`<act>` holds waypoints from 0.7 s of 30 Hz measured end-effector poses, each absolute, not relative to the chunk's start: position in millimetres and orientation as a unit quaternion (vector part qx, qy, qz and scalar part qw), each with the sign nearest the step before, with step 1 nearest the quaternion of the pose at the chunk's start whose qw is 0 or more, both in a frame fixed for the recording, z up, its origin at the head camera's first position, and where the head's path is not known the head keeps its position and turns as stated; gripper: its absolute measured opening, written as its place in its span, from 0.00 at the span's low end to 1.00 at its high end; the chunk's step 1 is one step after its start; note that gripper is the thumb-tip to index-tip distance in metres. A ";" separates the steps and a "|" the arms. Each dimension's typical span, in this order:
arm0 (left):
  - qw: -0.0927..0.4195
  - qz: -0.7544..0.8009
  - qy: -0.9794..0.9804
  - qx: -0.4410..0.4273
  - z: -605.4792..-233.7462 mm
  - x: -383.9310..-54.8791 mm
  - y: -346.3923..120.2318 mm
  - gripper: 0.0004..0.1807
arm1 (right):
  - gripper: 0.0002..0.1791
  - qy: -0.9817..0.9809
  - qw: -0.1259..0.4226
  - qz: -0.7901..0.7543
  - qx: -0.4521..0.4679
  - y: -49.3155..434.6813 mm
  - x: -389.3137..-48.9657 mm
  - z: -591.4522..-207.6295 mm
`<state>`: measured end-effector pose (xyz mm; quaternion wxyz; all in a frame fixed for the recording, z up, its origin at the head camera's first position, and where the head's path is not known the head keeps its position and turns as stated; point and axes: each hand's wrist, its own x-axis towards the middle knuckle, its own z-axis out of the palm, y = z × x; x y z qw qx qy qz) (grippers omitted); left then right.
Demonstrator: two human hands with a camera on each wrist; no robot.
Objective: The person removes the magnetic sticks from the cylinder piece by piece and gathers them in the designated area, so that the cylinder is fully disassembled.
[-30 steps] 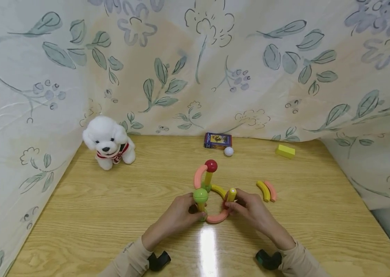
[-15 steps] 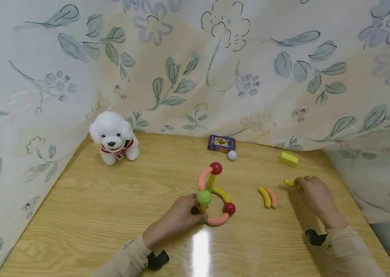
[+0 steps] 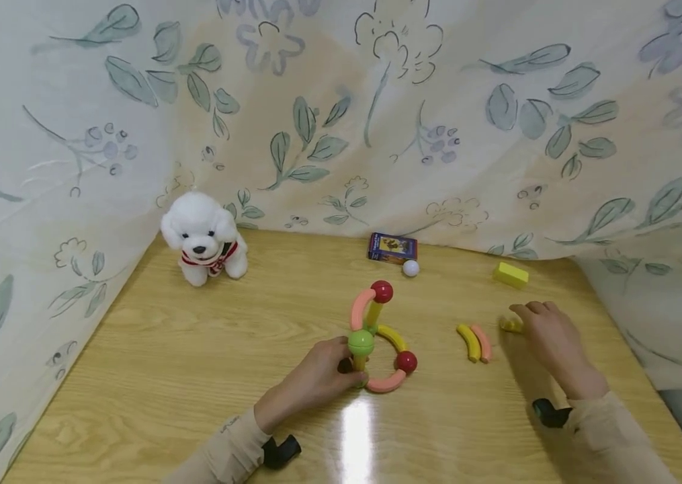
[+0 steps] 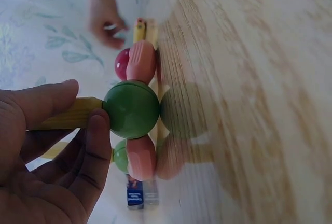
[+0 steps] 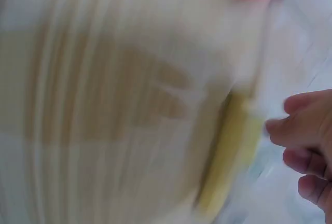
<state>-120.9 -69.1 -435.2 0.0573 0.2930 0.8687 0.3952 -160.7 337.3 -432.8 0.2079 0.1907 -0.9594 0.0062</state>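
Yellow stick loose beside right hand (in its grip earlier).

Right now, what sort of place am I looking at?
Probably an indoor tabletop play spot, at home or elsewhere I can't tell: a wooden-looking table backed by floral cloth, with a white plush dog and a ball-and-stick toy on it.
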 end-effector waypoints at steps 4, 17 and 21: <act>0.068 0.407 0.870 0.270 -432.5 -119.5 -68.6 0.08 | 0.18 -0.945 0.184 0.124 0.238 278.2 -149.6 -424.6; 0.072 0.434 0.868 0.230 -437.2 -118.0 -67.2 0.12 | 0.10 -0.866 0.139 0.191 0.441 205.2 -114.4 -449.4; 0.041 0.427 0.871 0.241 -435.3 -126.3 -72.2 0.10 | 0.09 -0.848 0.145 0.217 0.462 193.7 -99.8 -451.2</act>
